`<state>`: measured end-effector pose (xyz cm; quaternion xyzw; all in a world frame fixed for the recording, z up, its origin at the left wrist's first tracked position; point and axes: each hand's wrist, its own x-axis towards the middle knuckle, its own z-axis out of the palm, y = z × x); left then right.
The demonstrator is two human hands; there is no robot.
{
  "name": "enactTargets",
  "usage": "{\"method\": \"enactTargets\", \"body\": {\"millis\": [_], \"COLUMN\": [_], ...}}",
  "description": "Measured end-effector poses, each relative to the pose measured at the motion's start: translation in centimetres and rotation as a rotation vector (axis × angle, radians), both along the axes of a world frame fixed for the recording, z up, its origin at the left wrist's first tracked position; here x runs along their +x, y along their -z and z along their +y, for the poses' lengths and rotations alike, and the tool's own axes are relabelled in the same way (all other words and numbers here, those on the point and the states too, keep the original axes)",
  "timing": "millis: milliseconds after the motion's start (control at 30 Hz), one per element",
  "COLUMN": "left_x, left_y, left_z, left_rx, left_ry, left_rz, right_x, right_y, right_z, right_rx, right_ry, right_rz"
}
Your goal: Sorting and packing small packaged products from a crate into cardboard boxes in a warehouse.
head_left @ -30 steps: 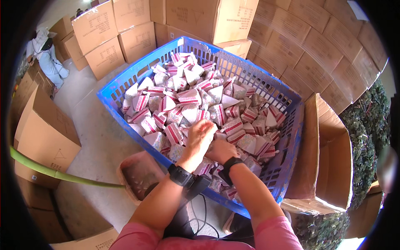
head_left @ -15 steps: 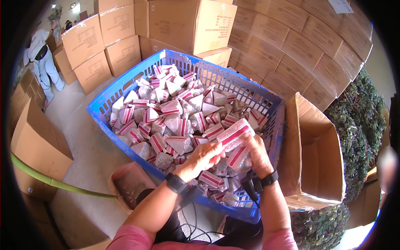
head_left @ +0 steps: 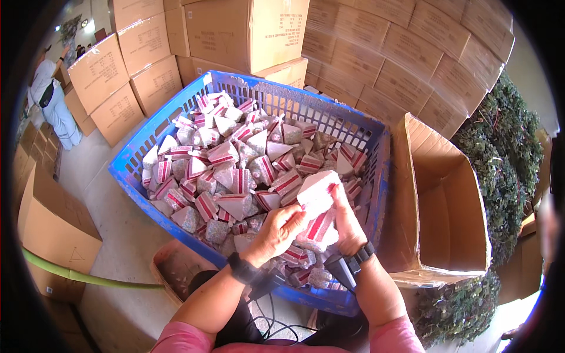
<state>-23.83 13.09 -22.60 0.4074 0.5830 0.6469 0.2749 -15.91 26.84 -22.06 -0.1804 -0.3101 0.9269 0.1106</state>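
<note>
Left fingers and right fingers grip a white, pink-striped wedge, long axis pointing toward one o'clock, its striped side since turned from view.

Bright overall. White wedge-shaped piece strongly lit, top face nearly blown out; right hand also bright. Floor near right washed white. Purplish haze over right side of blue plastic basket. Fisheye bends far-right carton wall; black vignette rings the view. Carton print soft. Right-rim smear blurred, unidentifiable.
</note>
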Motion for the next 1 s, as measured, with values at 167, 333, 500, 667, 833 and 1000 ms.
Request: {"method": "enactTargets", "body": {"millis": [167, 333, 500, 667, 833, 1000], "left_x": [-0.2, -2.2, -2.0, -3.2, -3.1, -3.5], "left_y": [-1.3, -0.9, -0.7, 1.0, 0.8, 1.2], "left_z": [-0.4, -1.4, -0.8, -1.7, -1.1, -1.1], "left_rx": [0.161, 0.121, 0.059, 0.003, 0.105, 0.097], "left_ry": [0.059, -0.118, -0.128, -0.21, -0.204, -0.231], "left_rz": [-0.459, -0.438, -0.428, -0.431, -0.416, -0.445], "right_x": [1.8, 9.6, 14.9, 3.7, -4.0, -6.1], "right_y": [-3.2, -9.5, -8.8, -7.7, 1.9, 7.5], "right_z": [1.5, 7.4, 11.5, 1.7, 2.5, 2.8], "right_rx": [0.189, 1.281, 2.089, 2.016, 2.109, 2.007], "right_ry": [0.007, 1.02, 1.179, 0.478, -0.203, -0.437], "right_rz": [0.169, -0.264, -1.12, -0.561, -0.661, -0.771]}}
